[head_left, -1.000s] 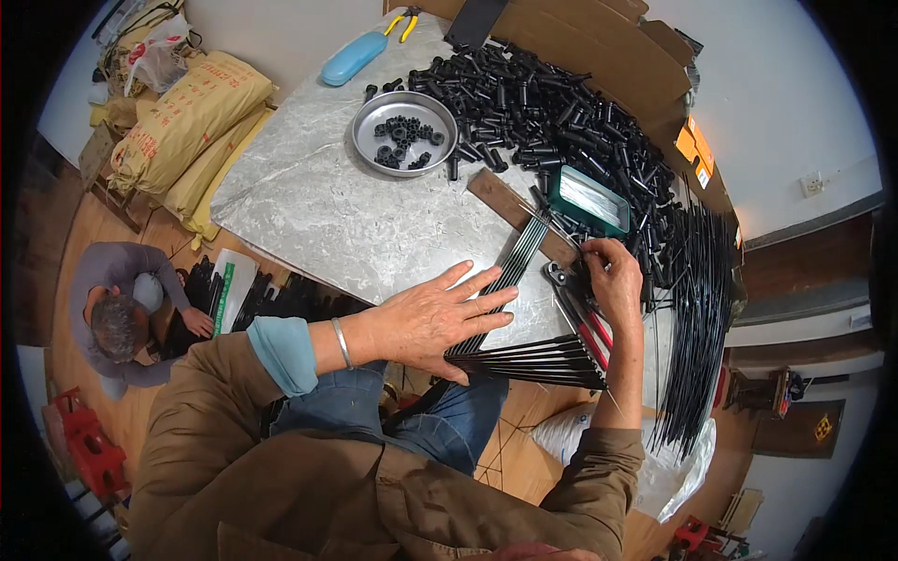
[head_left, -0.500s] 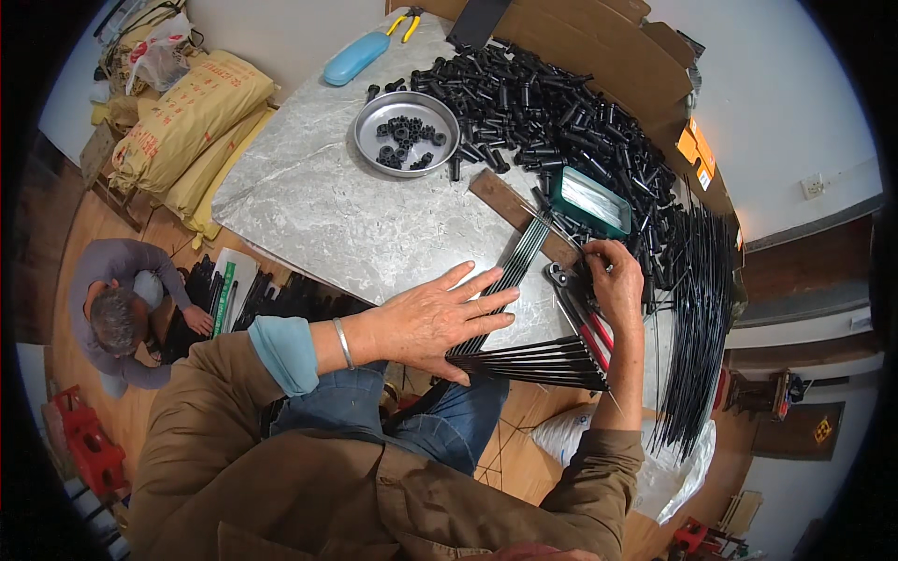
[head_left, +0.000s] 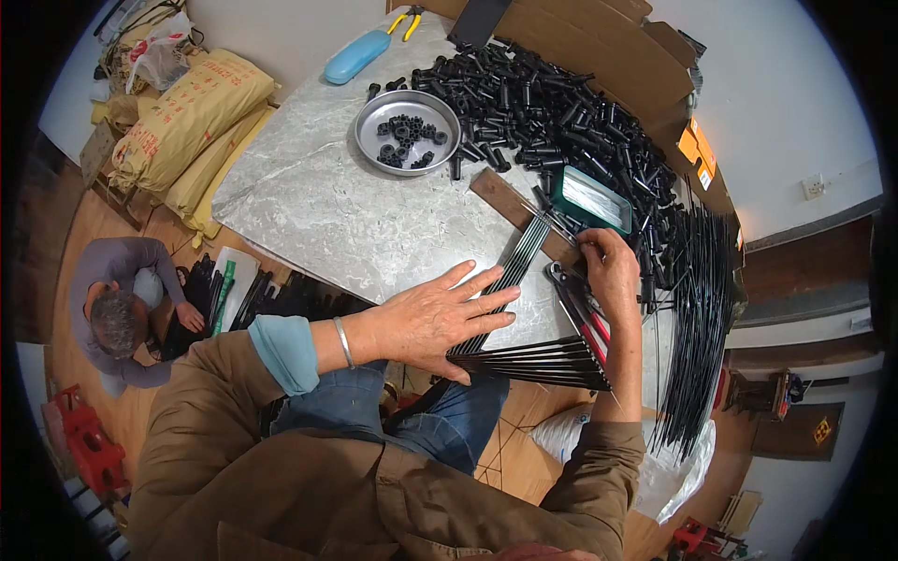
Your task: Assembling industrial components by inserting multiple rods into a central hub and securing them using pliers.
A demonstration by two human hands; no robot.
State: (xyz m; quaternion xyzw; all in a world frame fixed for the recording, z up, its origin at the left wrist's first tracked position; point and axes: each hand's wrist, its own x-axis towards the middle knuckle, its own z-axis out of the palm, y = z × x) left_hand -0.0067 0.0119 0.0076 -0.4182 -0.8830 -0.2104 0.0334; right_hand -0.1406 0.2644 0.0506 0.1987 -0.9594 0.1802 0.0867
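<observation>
In the head view, the left hand (head_left: 435, 323) is palm down with its fingers spread wide, clenching nothing, laid across a set of thin black rods (head_left: 533, 363). One run of these slants up from under the fingers to a wooden bar (head_left: 500, 199) on the desk (head_left: 313, 201); another fans out to the right, its tips by the right forearm. A metal bracelet (head_left: 343, 342) circles the left wrist.

The right hand (head_left: 615, 273) is at the lower end of the bar, thumb and forefinger drawn together in a pinch on a thin metal piece (head_left: 564, 230) (too small to tell just what it is). The other fingers curl inward.

Just beyond that hand is a green box (head_left: 559, 208) with thin, pale pieces in it, touching a heap of black tubular parts (head_left: 524, 103). Red-handled pliers (head_left: 595, 335) lie just beside the right wrist. Farther left is a metal bowl (head_left: 371, 142) with small black rings; long black rods (head_left: 697, 313) hang over the desk's right edge.
</observation>
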